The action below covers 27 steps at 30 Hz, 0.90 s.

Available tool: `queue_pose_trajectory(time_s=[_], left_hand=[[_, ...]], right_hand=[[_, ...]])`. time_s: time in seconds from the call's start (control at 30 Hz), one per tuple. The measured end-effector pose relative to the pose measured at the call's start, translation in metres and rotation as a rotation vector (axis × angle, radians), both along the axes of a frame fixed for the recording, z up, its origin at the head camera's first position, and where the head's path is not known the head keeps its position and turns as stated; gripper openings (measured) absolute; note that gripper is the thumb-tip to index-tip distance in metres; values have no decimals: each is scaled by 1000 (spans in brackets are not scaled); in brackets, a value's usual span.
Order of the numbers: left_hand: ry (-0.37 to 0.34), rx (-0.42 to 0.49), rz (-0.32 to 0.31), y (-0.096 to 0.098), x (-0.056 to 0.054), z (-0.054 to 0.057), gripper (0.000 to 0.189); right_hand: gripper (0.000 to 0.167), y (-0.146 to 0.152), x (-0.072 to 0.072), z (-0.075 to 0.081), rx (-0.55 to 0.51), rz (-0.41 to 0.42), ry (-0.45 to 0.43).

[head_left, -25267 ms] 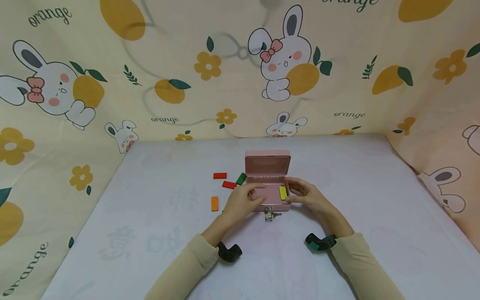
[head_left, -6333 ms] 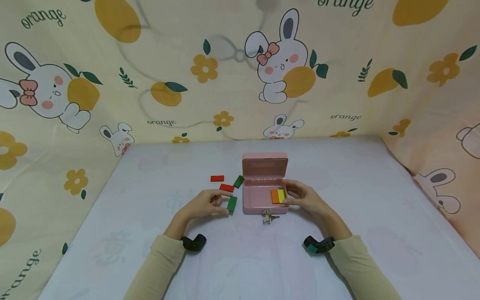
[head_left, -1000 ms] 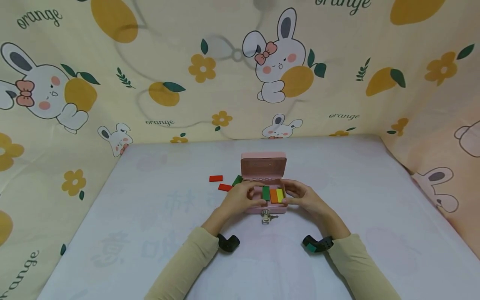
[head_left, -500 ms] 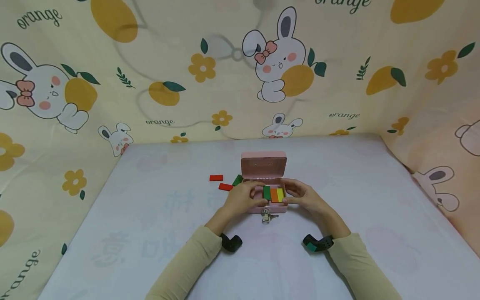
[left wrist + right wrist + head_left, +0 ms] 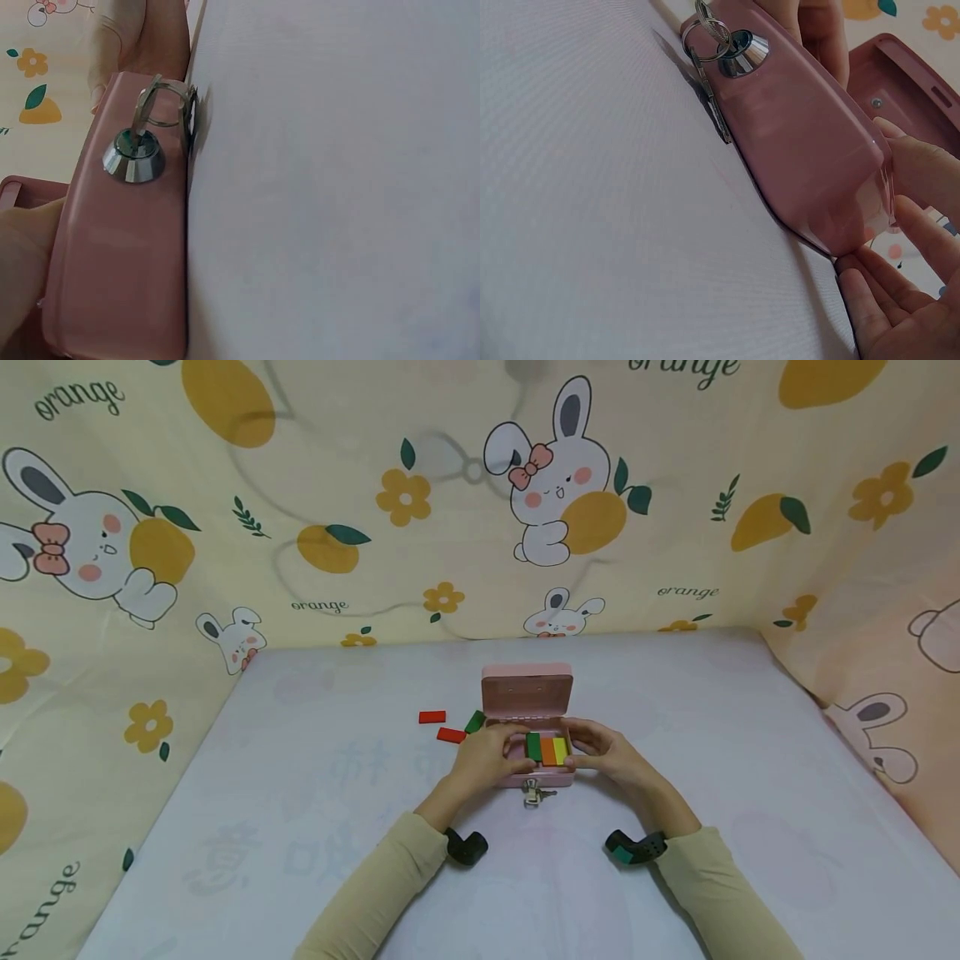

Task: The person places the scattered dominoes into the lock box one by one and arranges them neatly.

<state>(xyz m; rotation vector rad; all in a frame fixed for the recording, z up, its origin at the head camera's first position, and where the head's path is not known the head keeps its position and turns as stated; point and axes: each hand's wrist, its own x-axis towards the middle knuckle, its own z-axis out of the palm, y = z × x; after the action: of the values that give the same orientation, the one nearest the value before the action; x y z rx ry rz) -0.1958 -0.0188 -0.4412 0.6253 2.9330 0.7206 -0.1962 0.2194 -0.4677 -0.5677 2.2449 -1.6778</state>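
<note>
A pink metal cash box (image 5: 527, 669) stands on the table with its lid raised. Inside, at the right, a yellow block (image 5: 561, 751) and an orange block (image 5: 548, 752) lie side by side. My left hand (image 5: 486, 757) reaches over the box and pinches a green block (image 5: 533, 747) by its ends, just left of the orange one. My right hand (image 5: 611, 755) holds the box by its right end. In the right wrist view, the right thumb (image 5: 922, 166) lies at the rim and fingers touch the lower corner. The left wrist view hides the blocks behind the front wall.
Left of the box lie two red blocks (image 5: 432, 717) and another green block (image 5: 475, 721), the nearer ones partly behind my left hand. A lock (image 5: 135, 161) with keys on a ring (image 5: 707, 41) juts from the box front. A patterned cloth (image 5: 450, 485) rises behind the table.
The orange block, earlier on the table, is now in the box beside the yellow one. My left hand has brought a green block in and shifted it slightly right. My right hand stays at the box.
</note>
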Motion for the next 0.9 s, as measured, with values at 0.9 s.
queue_pose_trajectory(time_s=[0.9], left_hand=[[40, -92, 15, 6, 1, 2, 52]], right_hand=[[68, -1, 1, -1, 25, -62, -73]])
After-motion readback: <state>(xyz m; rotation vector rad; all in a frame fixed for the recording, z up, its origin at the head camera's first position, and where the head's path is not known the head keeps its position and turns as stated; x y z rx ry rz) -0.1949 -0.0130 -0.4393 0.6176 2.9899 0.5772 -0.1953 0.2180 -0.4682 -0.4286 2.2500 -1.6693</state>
